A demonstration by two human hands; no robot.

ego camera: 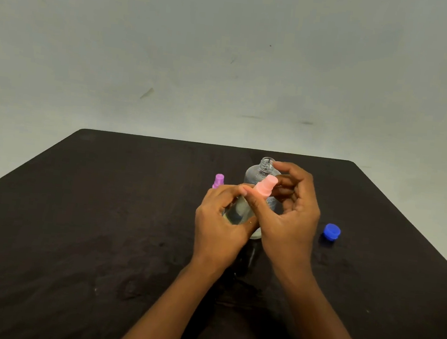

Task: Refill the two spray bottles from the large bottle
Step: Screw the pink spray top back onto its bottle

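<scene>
Dark table [102,211], mid-centre: left hand [220,227] wraps the clear spray bottle [237,211], right hand [292,223] pinches its pink cap [266,187], uncapped large bottle [260,173] just behind, purple-capped spray bottle [219,181] leftward, blue cap [331,231] rightward.

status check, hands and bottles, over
Left grip holds pink spray bottle, right grip pinches its top. Large bottle open behind. Purple spray bottle capped, blue cap aside; nothing in the way.
</scene>
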